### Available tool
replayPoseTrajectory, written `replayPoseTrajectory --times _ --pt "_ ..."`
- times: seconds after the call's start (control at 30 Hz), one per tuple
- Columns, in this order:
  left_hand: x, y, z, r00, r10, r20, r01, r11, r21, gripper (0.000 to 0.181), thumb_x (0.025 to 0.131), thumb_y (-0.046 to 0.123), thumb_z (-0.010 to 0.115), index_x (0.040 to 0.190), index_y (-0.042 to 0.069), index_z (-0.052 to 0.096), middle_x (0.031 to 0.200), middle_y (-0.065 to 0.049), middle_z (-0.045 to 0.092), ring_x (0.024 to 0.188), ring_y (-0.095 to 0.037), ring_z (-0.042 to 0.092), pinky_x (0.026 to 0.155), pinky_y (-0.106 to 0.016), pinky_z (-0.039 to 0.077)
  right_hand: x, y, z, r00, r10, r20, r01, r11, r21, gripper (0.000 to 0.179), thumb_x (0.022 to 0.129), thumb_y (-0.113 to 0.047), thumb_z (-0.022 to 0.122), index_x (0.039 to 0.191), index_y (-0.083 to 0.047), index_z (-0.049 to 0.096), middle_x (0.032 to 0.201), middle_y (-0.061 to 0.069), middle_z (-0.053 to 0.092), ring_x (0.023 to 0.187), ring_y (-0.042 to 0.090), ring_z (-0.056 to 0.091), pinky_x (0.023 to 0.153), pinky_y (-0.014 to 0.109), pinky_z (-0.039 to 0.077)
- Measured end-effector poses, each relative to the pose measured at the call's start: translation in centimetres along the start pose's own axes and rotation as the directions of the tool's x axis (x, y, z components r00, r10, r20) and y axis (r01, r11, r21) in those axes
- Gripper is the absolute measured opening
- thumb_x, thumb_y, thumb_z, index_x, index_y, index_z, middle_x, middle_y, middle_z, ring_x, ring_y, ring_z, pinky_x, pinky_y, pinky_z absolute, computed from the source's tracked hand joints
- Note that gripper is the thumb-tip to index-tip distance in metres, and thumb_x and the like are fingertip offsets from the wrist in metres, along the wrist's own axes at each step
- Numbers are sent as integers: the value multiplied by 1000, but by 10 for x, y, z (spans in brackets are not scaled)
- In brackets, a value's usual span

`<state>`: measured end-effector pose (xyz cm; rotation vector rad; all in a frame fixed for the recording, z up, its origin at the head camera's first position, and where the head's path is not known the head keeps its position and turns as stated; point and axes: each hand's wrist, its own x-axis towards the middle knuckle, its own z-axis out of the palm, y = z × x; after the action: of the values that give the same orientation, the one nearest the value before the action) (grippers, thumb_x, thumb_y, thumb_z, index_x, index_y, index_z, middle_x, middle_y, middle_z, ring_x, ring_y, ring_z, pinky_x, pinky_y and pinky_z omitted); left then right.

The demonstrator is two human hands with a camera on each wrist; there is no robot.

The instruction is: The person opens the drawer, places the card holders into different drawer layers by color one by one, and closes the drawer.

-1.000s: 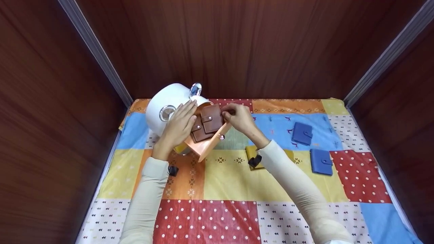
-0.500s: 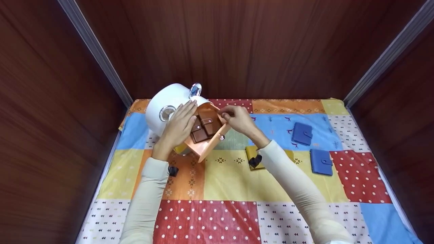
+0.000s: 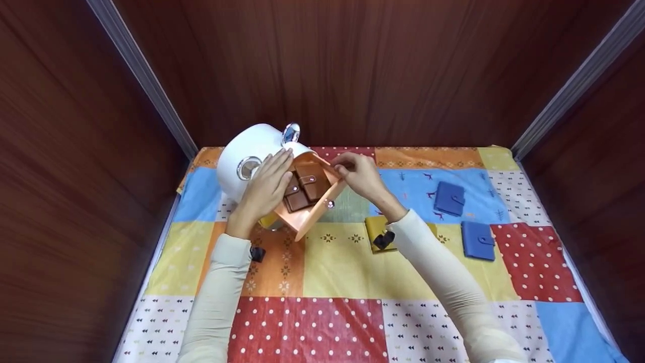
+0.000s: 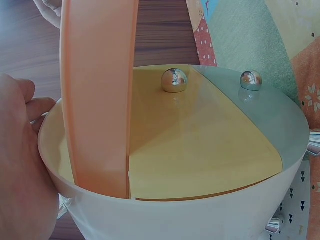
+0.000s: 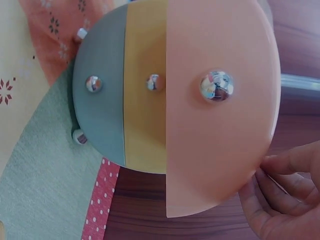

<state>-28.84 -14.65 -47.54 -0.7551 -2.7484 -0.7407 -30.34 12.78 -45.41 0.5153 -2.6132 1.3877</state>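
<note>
Head: the left hand [image 3: 264, 184] lies flat, straight-fingered, grasping nothing, on the white rounded cabinet [image 3: 250, 142]; two brown snap-strap wallets [image 3: 316, 189] lie in its pulled-out orange drawer [image 3: 299, 218]. Left wrist: that hand rests against the cabinet's rim. Right wrist: the right hand [image 5: 287, 190] bends its fingers at the drawer front's edge; whether they pinch it, I cannot tell.

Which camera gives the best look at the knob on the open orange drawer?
The right wrist view. There the knob appears large and unblocked on the front of the orange drawer. The head view shows it too, but small and from above. The left wrist view shows part of that drawer, but not its knob.
</note>
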Motion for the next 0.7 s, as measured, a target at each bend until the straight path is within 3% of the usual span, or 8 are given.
replayPoseTrajectory --times 0.43,0.7 --pt "-1 -2 1 1000 4 -14 -4 1000 -3 54 117 31 33 165 7 35 176 -6 29 166 -26 22 139 -42 9 -16 9 -13 999 -22 -42 20 999 -46 14 103 -6 67 107 -2 79 105 15 79 93 27 74 83 37 61" --pt "0 -2 1 1000 5 -11 -5 1000 1 54 117 31 33 165 7 35 176 -6 29 166 -27 22 139 -43 9 -29 15 -14 1000 11 2 -11 1000 -24 12 105 -12 67 106 -4 76 91 14 76 76 17 65 64 24 50"
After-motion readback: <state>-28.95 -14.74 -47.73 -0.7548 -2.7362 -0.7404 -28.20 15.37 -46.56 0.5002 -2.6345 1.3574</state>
